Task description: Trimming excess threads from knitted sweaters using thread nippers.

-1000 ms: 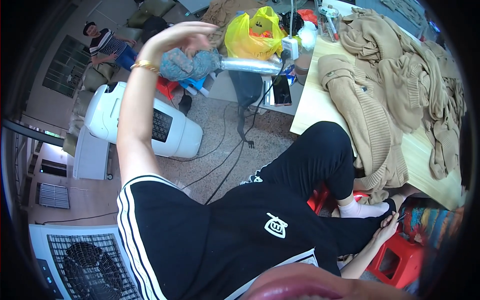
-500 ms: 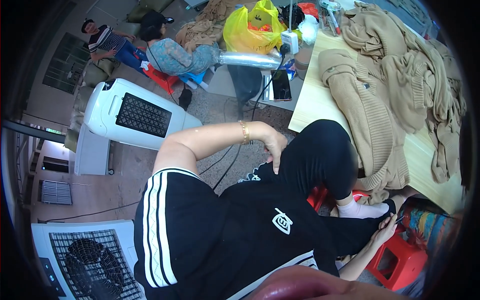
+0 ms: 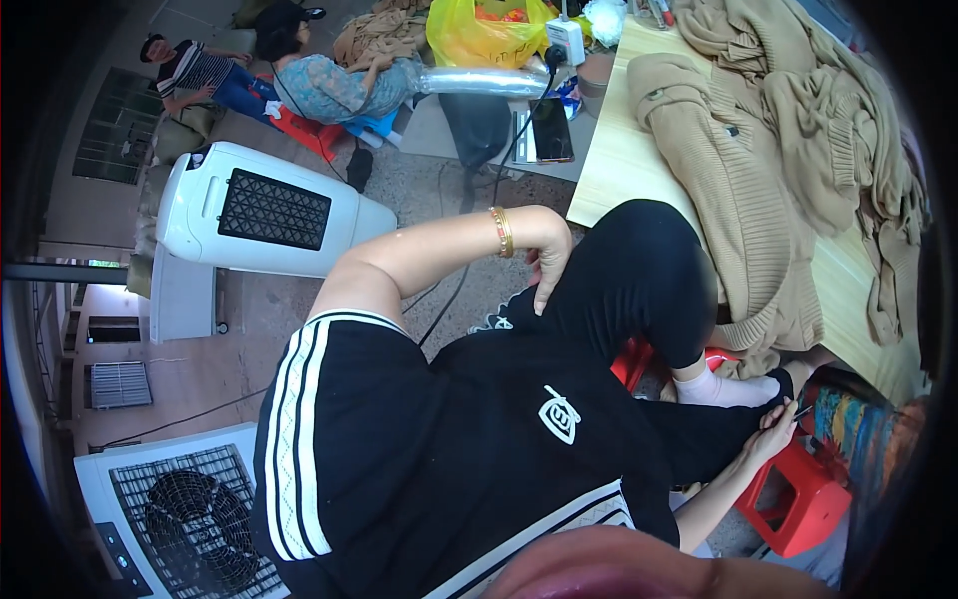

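Observation:
My left hand, with gold bracelets at its wrist, rests on the black trousers over my thigh. Its thumb is stretched out and the other fingers bend loosely, holding nothing. Down by my ankle, at the lower right, my right hand is closed around a thin dark tool. Only its narrow tip shows, so I cannot tell its exact kind. A pale pink sock is on the foot beside that hand. Beyond my knee, tan knitted sweaters lie heaped on the wooden table.
A red plastic stool stands below my right hand. White air coolers are at the left. A phone, a yellow bag and a power socket block sit ahead. Two people are farther off.
The whole view has shifted, so the background and table sit higher. My left hand has turned at the wrist, its fingers more curled on the thigh. My right hand keeps its grip.

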The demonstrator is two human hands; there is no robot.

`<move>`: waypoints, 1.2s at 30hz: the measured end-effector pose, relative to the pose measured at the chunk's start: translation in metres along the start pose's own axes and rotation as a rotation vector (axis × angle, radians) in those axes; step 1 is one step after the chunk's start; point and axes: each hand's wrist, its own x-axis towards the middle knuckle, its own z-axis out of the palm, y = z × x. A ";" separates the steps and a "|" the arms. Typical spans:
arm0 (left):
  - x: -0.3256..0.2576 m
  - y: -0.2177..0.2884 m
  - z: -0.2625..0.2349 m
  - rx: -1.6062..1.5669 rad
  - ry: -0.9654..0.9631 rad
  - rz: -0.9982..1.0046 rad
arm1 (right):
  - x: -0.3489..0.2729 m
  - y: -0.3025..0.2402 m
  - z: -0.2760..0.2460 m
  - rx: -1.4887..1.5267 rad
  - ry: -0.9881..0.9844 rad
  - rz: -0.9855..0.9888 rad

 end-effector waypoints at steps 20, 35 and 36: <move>-0.012 0.016 -0.004 -0.029 -0.044 -0.042 | -0.003 0.001 -0.007 0.029 -0.004 -0.025; 0.008 -0.001 0.011 -0.048 0.090 0.058 | -0.004 -0.008 -0.001 0.096 0.051 -0.042; 0.009 -0.003 0.012 -0.052 0.111 0.069 | -0.004 -0.009 0.000 0.075 0.060 -0.034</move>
